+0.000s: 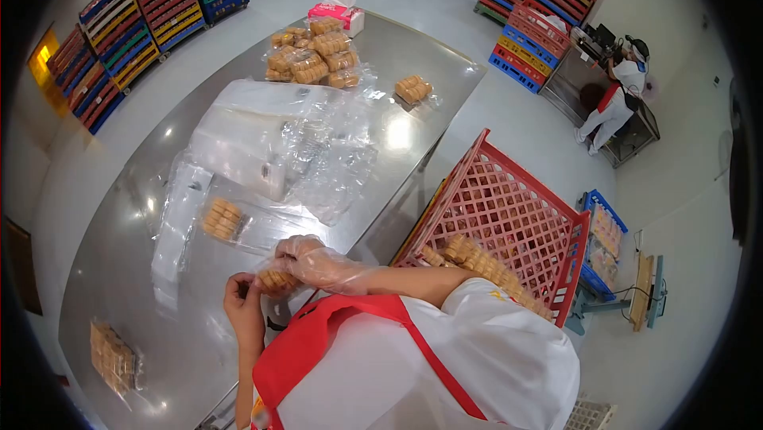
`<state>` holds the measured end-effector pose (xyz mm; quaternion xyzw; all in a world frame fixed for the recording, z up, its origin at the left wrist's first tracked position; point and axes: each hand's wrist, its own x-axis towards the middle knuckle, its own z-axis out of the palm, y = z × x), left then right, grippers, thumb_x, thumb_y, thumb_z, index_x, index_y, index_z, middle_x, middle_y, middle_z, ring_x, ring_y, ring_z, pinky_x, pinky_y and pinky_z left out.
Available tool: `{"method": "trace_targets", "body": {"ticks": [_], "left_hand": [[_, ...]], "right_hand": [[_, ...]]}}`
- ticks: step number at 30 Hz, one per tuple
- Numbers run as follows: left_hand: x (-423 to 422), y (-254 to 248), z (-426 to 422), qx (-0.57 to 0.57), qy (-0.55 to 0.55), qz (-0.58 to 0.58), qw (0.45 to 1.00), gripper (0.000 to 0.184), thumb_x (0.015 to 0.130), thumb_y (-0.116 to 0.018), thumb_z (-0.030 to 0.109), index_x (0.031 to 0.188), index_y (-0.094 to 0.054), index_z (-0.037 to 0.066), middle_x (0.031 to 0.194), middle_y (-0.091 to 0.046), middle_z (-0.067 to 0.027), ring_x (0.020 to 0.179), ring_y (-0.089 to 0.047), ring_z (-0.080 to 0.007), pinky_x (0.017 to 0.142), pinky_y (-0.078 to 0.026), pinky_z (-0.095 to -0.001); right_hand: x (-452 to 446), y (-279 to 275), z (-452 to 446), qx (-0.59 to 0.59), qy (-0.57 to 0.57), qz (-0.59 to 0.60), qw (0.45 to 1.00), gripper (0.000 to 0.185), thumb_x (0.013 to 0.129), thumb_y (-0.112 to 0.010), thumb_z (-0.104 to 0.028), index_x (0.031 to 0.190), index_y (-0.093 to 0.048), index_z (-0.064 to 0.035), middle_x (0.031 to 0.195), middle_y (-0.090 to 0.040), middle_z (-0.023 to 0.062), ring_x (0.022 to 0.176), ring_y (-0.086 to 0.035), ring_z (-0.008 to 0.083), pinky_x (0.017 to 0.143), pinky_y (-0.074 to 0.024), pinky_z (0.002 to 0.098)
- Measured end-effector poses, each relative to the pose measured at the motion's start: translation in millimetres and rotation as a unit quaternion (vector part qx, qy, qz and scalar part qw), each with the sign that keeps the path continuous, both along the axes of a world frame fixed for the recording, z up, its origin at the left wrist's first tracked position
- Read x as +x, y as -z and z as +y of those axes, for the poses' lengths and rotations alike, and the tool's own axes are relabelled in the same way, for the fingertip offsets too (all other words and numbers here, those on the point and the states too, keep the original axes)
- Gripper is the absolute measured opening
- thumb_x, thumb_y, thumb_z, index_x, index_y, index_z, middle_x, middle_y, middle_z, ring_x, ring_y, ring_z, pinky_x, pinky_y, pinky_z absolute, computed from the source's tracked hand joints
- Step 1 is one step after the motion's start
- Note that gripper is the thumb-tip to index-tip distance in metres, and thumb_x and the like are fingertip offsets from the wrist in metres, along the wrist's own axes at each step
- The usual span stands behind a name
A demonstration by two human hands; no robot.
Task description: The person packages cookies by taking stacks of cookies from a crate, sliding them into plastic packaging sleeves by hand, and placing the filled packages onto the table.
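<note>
Close in front of my apron, a clear plastic bag of round golden pastries (276, 280) is held between both hands. My left hand (243, 293) pinches one end of the bag with thumb and fingers. My right hand (304, 258), in a thin clear plastic glove, is closed over the other side. Just beyond them on the metal table lies another bagged row of pastries (222, 218). Flat clear plastic bags (238, 132) are spread in a stack past that, with a narrow pile of bags (176, 223) to the left.
A heap of filled bags (310, 56) stands near a pink tissue box (338, 17) on the metal table (143, 271). One pack (412, 90) lies right, another (113, 358) lower left. A red crate (509, 199) holds pastries at my right. A co-worker (624, 88) stands farther off.
</note>
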<state>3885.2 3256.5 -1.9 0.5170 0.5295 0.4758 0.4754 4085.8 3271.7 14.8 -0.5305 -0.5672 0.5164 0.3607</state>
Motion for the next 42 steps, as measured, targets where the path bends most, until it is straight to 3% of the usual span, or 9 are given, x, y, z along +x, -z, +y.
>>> {"method": "trace_targets", "body": {"ticks": [5, 9, 10, 13, 20, 23, 26, 33, 42], "left_hand": [[4.6, -7.1, -3.8, 0.047, -0.011, 0.058, 0.997, 0.004, 0.091, -0.061, 0.001, 0.095, -0.06, 0.0, 0.084, -0.06, -0.0031, 0.078, -0.054, -0.0108, 0.072, -0.046, -0.0247], [-3.7, -18.2, -5.1, 0.035, 0.028, 0.105, 0.993, 0.005, 0.094, -0.058, 0.005, 0.095, -0.06, 0.0, 0.085, -0.06, -0.0033, 0.078, -0.053, -0.0108, 0.071, -0.045, -0.025], [-2.5, -23.1, -7.8, 0.019, 0.027, 0.08, 0.996, 0.006, 0.095, -0.057, 0.006, 0.096, -0.06, 0.0, 0.085, -0.059, -0.003, 0.079, -0.053, -0.0106, 0.072, -0.045, -0.025], [3.0, -5.7, 2.0, 0.021, -0.005, 0.007, 1.0, 0.005, 0.096, -0.056, 0.006, 0.098, -0.058, 0.002, 0.086, -0.058, -0.0023, 0.08, -0.052, -0.0102, 0.073, -0.044, -0.0248], [2.7, 4.8, 2.7, 0.035, -0.036, -0.064, 0.997, 0.013, 0.091, -0.061, 0.002, 0.102, -0.054, 0.004, 0.089, -0.056, -0.0036, 0.08, -0.053, -0.012, 0.076, -0.046, -0.0276], [-2.3, 16.3, 2.3, 0.031, -0.043, -0.06, 0.997, 0.023, 0.086, -0.068, 0.0, 0.104, -0.054, 0.003, 0.09, -0.056, -0.0032, 0.081, -0.054, -0.0111, 0.076, -0.047, -0.0259], [-9.3, 21.9, 3.5, -0.068, 0.002, -0.051, 0.996, 0.02, 0.085, -0.073, 0.003, 0.098, -0.058, 0.002, 0.088, -0.059, -0.0023, 0.079, -0.055, -0.009, 0.073, -0.046, -0.0225], [-5.0, 10.5, 5.4, -0.038, 0.006, -0.031, 0.999, 0.012, 0.085, -0.071, 0.001, 0.093, -0.062, 0.0, 0.086, -0.064, -0.004, 0.076, -0.057, -0.0092, 0.072, -0.047, -0.0234], [-8.9, -13.7, 9.1, -0.114, 0.065, -0.111, 0.985, 0.009, 0.086, -0.067, 0.0, 0.094, -0.065, -0.002, 0.081, -0.062, -0.0038, 0.072, -0.057, -0.0104, 0.066, -0.045, -0.0234]], "right_hand": [[1.5, -39.2, -9.8, -0.004, -0.024, -0.025, 0.999, 0.013, 0.094, -0.058, -0.013, 0.09, -0.06, -0.0007, 0.078, -0.061, 0.0144, 0.075, -0.062, 0.0235, 0.069, -0.0488, 0.0391], [-4.4, 10.6, 2.6, 0.174, -0.016, -0.121, 0.977, 0.015, 0.096, -0.05, -0.013, 0.089, -0.056, -0.0004, 0.078, -0.059, 0.014, 0.078, -0.064, 0.0205, 0.07, -0.0508, 0.0414], [-10.0, 2.1, -2.2, -0.127, -0.015, 0.206, 0.97, 0.016, 0.098, -0.048, -0.016, 0.092, -0.054, -0.0019, 0.079, -0.057, 0.0152, 0.082, -0.061, 0.0205, 0.074, -0.0489, 0.0395], [-6.1, 2.4, -2.0, 0.076, 0.045, 0.013, 0.996, 0.018, 0.097, -0.055, -0.018, 0.096, -0.054, 0.0001, 0.076, -0.058, 0.0128, 0.072, -0.057, 0.0208, 0.068, -0.0484, 0.0384], [3.6, -10.5, -3.2, 0.022, -0.002, -0.077, 0.997, 0.024, 0.088, -0.065, -0.022, 0.088, -0.061, 0.002, 0.081, -0.063, 0.0224, 0.072, -0.061, 0.0301, 0.069, -0.0488, 0.0424], [-0.1, 3.8, -0.6, 0.072, 0.023, -0.046, 0.996, 0.022, 0.09, -0.065, -0.022, 0.086, -0.063, 0.0, 0.077, -0.062, 0.0131, 0.071, -0.057, 0.0175, 0.066, -0.0472, 0.035], [3.3, 1.8, -0.5, 0.029, 0.024, -0.022, 0.999, 0.018, 0.09, -0.065, -0.018, 0.09, -0.063, -0.0003, 0.079, -0.063, 0.0113, 0.074, -0.057, 0.0171, 0.068, -0.0479, 0.0349], [0.2, 4.2, 0.5, -0.018, 0.019, 0.048, 0.999, 0.014, 0.091, -0.063, -0.013, 0.096, -0.063, 0.0002, 0.082, -0.063, 0.0105, 0.076, -0.058, 0.0165, 0.069, -0.0484, 0.0334], [5.6, -9.0, -0.4, -0.005, -0.006, -0.027, 1.0, 0.018, 0.09, -0.058, -0.017, 0.094, -0.063, 0.0, 0.086, -0.065, 0.0208, 0.08, -0.063, 0.0321, 0.075, -0.0496, 0.0412]]}}
